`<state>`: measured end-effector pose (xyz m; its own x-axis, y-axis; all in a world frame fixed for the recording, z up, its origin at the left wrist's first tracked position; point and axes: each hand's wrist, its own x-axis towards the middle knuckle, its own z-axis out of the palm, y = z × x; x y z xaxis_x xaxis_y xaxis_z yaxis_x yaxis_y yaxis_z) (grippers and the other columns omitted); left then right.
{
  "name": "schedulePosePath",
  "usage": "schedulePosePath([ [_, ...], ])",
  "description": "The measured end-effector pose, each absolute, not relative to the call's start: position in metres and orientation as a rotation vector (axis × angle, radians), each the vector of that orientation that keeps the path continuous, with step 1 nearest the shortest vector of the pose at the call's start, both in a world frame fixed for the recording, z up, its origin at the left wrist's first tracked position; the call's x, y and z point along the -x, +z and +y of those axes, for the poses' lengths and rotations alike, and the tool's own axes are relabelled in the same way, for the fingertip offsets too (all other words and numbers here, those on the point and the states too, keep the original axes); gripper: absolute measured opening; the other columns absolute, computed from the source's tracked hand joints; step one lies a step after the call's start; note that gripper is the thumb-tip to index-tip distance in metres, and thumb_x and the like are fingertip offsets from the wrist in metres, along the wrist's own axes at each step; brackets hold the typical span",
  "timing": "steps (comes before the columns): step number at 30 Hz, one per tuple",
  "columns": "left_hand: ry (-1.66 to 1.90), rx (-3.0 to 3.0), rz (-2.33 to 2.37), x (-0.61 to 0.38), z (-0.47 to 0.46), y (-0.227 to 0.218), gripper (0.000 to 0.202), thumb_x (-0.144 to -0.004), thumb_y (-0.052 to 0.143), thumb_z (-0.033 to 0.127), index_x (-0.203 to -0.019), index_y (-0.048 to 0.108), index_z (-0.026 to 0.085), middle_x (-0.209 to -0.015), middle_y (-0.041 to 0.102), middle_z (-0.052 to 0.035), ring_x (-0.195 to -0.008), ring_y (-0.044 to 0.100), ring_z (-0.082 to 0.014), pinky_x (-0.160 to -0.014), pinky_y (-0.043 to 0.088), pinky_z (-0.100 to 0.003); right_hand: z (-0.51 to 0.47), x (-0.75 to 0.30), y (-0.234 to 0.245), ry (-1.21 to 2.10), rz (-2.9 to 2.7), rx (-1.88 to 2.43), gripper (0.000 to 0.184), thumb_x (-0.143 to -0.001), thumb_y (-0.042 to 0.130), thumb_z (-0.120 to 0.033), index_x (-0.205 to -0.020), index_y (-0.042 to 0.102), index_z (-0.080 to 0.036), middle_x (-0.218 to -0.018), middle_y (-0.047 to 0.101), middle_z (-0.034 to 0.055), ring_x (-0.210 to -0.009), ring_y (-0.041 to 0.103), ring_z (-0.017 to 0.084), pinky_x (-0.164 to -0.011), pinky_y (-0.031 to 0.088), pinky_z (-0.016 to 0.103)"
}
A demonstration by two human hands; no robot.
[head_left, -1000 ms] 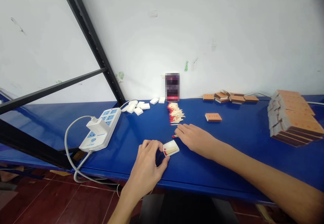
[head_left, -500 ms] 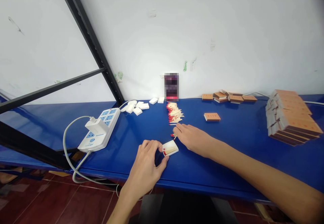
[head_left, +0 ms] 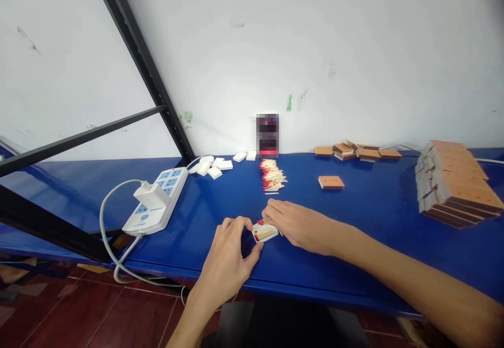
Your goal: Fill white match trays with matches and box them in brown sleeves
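A small white matchbox tray (head_left: 269, 236) lies on the blue table with several red-tipped matches in it. My left hand (head_left: 233, 248) grips its left end between thumb and fingers. Just over the tray's far right side, my right hand (head_left: 293, 224) is closed on a small bunch of matches (head_left: 261, 222), their red heads pointing left. The right fingers partly cover the tray and the bunch. Beyond the hands lies a loose pile of matches (head_left: 271, 176), with a single match (head_left: 271, 193) at its near edge.
White trays (head_left: 214, 172) lie at the back left, near a power strip (head_left: 157, 201) with a plugged-in charger and a black metal frame (head_left: 142, 59). One orange matchbox (head_left: 331, 182) is right of the pile. More boxes (head_left: 368, 154) lie behind, and a large stack (head_left: 452, 180) stands far right.
My right hand has moved toward me, bringing the bunch of matches from beyond the tray to over its far side. My left hand keeps holding the tray in place.
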<state>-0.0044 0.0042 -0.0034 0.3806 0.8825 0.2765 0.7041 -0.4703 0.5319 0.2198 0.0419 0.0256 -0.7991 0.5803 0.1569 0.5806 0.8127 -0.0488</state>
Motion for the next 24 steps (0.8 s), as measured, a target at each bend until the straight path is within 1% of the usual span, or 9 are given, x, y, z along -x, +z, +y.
schedulePosePath([
  [3, 0.769, -2.308, 1.378, 0.004, 0.005, -0.004, 0.019, -0.093, 0.061, 0.023, -0.109, 0.050, 0.026, -0.108, 0.058, -0.0031, -0.102, 0.052, -0.0263, -0.090, 0.044, -0.041, 0.038, -0.215, 0.024, -0.100, -2.876, 0.904, 0.030, -0.085, 0.042, 0.004, -0.106, 0.057, -0.012, -0.103, 0.058, 0.0101, -0.089, 0.054, 0.021, -0.079, 0.047, 0.035],
  [7, 0.785, -2.336, 1.329, 0.003, 0.006, -0.003, 0.019, -0.093, 0.061, 0.021, -0.107, 0.051, 0.026, -0.106, 0.060, -0.0026, -0.101, 0.054, -0.0259, -0.088, 0.045, -0.040, 0.036, -0.212, 0.021, -0.155, -2.867, 0.887, 0.020, -0.094, 0.044, -0.005, -0.102, 0.060, -0.012, -0.101, 0.059, 0.0096, -0.088, 0.056, 0.021, -0.078, 0.045, 0.035],
  [10, 0.788, -2.344, 1.304, 0.003, 0.006, -0.001, 0.018, -0.093, 0.061, 0.020, -0.107, 0.051, 0.026, -0.106, 0.061, -0.0029, -0.101, 0.054, -0.0259, -0.088, 0.045, -0.040, 0.036, -0.212, 0.022, -0.087, -2.815, 0.850, 0.021, -0.101, 0.042, -0.015, -0.104, 0.062, -0.013, -0.103, 0.060, 0.0097, -0.087, 0.057, 0.020, -0.076, 0.043, 0.033],
  [13, 0.793, -2.339, 1.297, 0.003, 0.006, 0.000, 0.018, -0.094, 0.061, 0.021, -0.108, 0.052, 0.026, -0.108, 0.061, -0.0028, -0.104, 0.053, -0.0259, -0.089, 0.045, -0.040, 0.036, -0.215, 0.028, 0.028, -2.705, 0.904, 0.025, -0.104, 0.040, -0.024, -0.106, 0.063, -0.015, -0.104, 0.063, 0.0092, -0.087, 0.058, 0.018, -0.078, 0.040, 0.033],
  [15, 0.799, -2.345, 1.311, 0.003, 0.006, 0.000, 0.016, -0.094, 0.060, 0.022, -0.108, 0.053, 0.026, -0.108, 0.062, -0.0026, -0.104, 0.053, -0.0259, -0.088, 0.046, -0.040, 0.038, -0.220, 0.033, 0.075, -2.647, 0.994, 0.024, -0.104, 0.040, -0.024, -0.102, 0.062, -0.016, -0.097, 0.066, 0.0066, -0.082, 0.058, 0.017, -0.081, 0.037, 0.035],
  [17, 0.815, -2.355, 1.338, 0.003, 0.005, 0.000, 0.014, -0.095, 0.059, 0.024, -0.108, 0.055, 0.026, -0.107, 0.063, -0.0027, -0.101, 0.055, -0.0259, -0.087, 0.047, -0.040, 0.039, -0.225, 0.036, 0.119, -2.621, 1.104, 0.021, -0.101, 0.043, -0.022, -0.094, 0.061, -0.017, -0.084, 0.067, 0.0030, -0.072, 0.056, 0.015, -0.083, 0.035, 0.036],
  [19, 0.829, -2.344, 1.366, 0.003, 0.005, -0.001, 0.012, -0.097, 0.057, 0.027, -0.109, 0.056, 0.026, -0.106, 0.064, -0.0029, -0.098, 0.056, -0.0257, -0.084, 0.048, -0.040, 0.041, -0.229, 0.037, 0.185, -2.615, 1.202, 0.016, -0.097, 0.049, -0.024, -0.090, 0.061, -0.017, -0.073, 0.065, 0.0009, -0.067, 0.055, 0.015, -0.080, 0.035, 0.034],
  [21, 0.839, -2.320, 1.384, 0.002, 0.005, -0.001, 0.011, -0.098, 0.056, 0.028, -0.109, 0.057, 0.027, -0.106, 0.064, -0.0029, -0.098, 0.056, -0.0254, -0.084, 0.048, -0.040, 0.042, -0.232, 0.035, 0.269, -2.622, 1.241, 0.012, -0.093, 0.055, -0.027, -0.089, 0.062, -0.018, -0.073, 0.064, 0.0010, -0.069, 0.056, 0.016, -0.073, 0.036, 0.030],
  [24, 0.867, -2.310, 1.390, 0.002, 0.006, 0.000, 0.016, -0.096, 0.059, 0.026, -0.112, 0.057, 0.026, -0.110, 0.065, -0.0027, -0.103, 0.056, -0.0256, -0.088, 0.047, -0.041, 0.044, -0.234, 0.030, 0.326, -2.649, 1.223, 0.010, -0.093, 0.055, -0.025, -0.087, 0.060, -0.019, -0.085, 0.064, 0.0020, -0.073, 0.058, 0.015, -0.066, 0.037, 0.028],
])
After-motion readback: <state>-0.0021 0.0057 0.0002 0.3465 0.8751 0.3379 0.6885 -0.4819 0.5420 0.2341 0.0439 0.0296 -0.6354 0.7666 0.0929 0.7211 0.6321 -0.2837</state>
